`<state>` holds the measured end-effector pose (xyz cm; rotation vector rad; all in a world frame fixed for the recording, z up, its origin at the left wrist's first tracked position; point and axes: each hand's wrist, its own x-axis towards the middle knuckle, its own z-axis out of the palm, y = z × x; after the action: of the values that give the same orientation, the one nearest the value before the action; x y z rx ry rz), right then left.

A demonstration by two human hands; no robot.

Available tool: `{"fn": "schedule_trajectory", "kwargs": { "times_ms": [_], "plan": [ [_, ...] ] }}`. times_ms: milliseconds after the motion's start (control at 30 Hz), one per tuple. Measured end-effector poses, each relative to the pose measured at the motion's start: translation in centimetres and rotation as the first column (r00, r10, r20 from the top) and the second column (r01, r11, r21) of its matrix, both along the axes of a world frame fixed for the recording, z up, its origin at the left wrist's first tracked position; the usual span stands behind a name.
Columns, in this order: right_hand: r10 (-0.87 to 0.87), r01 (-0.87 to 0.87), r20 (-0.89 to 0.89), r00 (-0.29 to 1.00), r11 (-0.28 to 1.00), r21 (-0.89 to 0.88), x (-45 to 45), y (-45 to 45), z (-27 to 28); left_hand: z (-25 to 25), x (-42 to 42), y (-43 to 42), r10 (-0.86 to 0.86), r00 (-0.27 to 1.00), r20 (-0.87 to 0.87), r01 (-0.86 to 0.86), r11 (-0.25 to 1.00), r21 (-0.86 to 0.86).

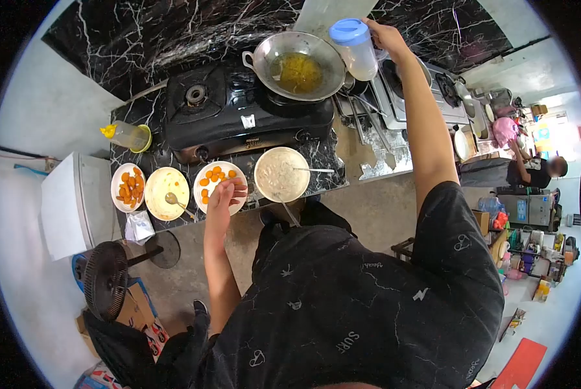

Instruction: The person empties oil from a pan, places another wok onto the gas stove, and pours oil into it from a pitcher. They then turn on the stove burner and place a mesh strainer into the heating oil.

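Note:
My right hand (386,40) grips a clear pitcher (360,59) with a blue lid, held upright beside a metal wok (268,53). Yellowish oil (298,72) lies in the wok on the black gas stove (238,133). Over a white plate (203,176) of orange balls hovers my left hand (228,196), its fingers apart and nothing seen in them. A bowl of pale batter (281,174) with utensils stands to its right. On the left are a plate with a spoon (163,188) and a dish of orange pieces (130,188).
A yellow-capped bottle (127,135) stands at the counter's left. Tongs and utensils (368,123) lie right of the stove, near a second stove (401,97). A fan (106,280) stands on the floor at left. Another person (530,174) is at the far right.

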<state>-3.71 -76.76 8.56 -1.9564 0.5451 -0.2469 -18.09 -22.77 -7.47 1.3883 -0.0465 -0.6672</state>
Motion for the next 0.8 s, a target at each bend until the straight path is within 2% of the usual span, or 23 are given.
{"fn": "schedule_trajectory", "kwargs": {
  "times_ms": [33, 200, 333, 400, 433, 500, 567, 600, 633, 733, 767, 800],
  "plan": [
    [-0.005, 0.005, 0.003, 1.000, 1.000, 0.004, -0.3, -0.4, -0.4, 0.2, 0.0, 0.0, -0.005, 1.000, -0.002, 0.005, 1.000, 0.017],
    [-0.052, 0.009, 0.136, 0.989, 0.953, 0.302, -2.5, -0.6, -0.6, 1.2, 0.0, -0.9, 0.019, 1.000, 0.003, -0.019, 0.999, 0.040],
    [-0.003, -0.063, 0.168, 0.986, 0.921, 0.384, -3.1, -0.8, -0.2, 1.6, -1.0, -1.8, 0.042, 0.998, 0.039, -0.045, 0.996, 0.075],
    [-0.071, 0.011, 0.134, 0.989, 0.916, 0.400, -3.5, -0.8, -0.1, 2.0, -2.0, -2.5, 0.068, 0.997, 0.041, -0.071, 0.995, 0.076],
    [-0.061, -0.001, 0.141, 0.988, 0.914, 0.405, -3.7, -0.9, -0.4, 2.2, -2.4, -2.8, 0.090, 0.995, 0.042, -0.093, 0.993, 0.074],
    [-0.048, -0.127, 0.286, 0.957, 0.817, 0.562, -4.3, -0.3, -1.1, 2.0, -3.4, -3.3, 0.125, 0.992, 0.029, -0.127, 0.990, 0.068],
    [-0.138, -0.103, 0.325, 0.936, 0.773, 0.626, -6.1, 3.4, 0.4, 1.8, -5.0, -3.5, 0.222, 0.975, 0.003, -0.222, 0.973, 0.062],
    [-0.222, -0.040, 0.312, 0.924, 0.754, 0.656, -7.1, 6.1, 1.5, 1.7, -5.5, -3.6, 0.184, 0.983, 0.028, -0.185, 0.981, 0.050],
    [-0.088, -0.186, 0.374, 0.923, 0.750, 0.635, -6.8, 5.0, -0.7, 1.6, -6.0, -3.4, 0.159, 0.986, 0.056, -0.162, 0.986, 0.045],
    [0.091, -0.406, 0.450, 0.888, 0.614, 0.677, -7.7, 10.1, -1.5, 1.0, -7.6, -3.1, 0.210, 0.976, 0.053, -0.213, 0.975, 0.066],
    [0.101, -0.395, 0.434, 0.895, 0.632, 0.667, -8.6, 13.2, -0.9, 1.1, -7.9, -2.7, 0.202, 0.978, 0.058, -0.206, 0.976, 0.078],
    [0.181, -0.462, 0.444, 0.877, 0.570, 0.680, -8.8, 15.4, -1.5, 1.0, -8.1, -2.2, 0.191, 0.979, 0.072, -0.197, 0.977, 0.086]
  ]
}}
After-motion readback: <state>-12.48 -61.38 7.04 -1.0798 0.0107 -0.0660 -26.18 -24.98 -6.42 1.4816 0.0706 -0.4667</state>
